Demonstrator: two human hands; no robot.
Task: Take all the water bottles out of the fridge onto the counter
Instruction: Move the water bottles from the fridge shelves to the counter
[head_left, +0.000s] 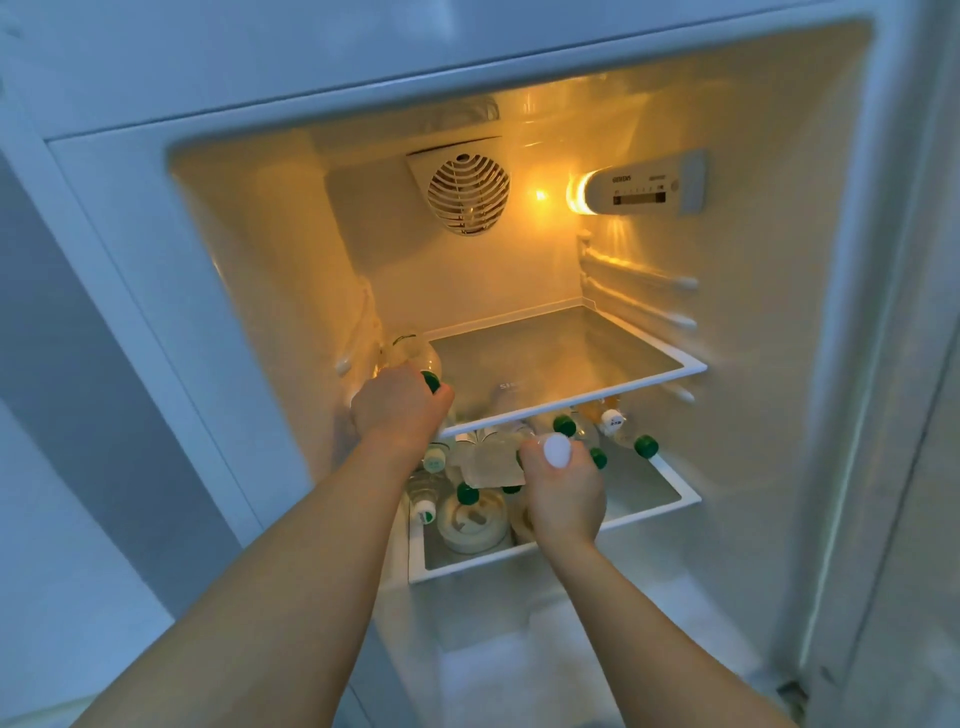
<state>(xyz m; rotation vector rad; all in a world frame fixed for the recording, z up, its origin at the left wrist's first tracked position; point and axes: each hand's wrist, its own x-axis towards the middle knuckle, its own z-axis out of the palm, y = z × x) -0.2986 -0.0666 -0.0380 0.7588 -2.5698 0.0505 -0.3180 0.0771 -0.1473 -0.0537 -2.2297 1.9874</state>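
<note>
Right hand (563, 493): curled around a white-capped bottle (556, 451), lower centre.
Left hand (397, 410): closed on a green-capped bottle (415, 364), left of centre.

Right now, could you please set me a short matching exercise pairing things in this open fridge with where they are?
Things:
1. left hand
2. right hand
3. fan grille
4. control panel

Places:
A. right side wall, beside the light
B. upper shelf's left end, gripping a green-capped bottle
C. back wall, near the top
D. lower shelf, holding a white-capped bottle

Pairs: 1-B, 2-D, 3-C, 4-A
</note>
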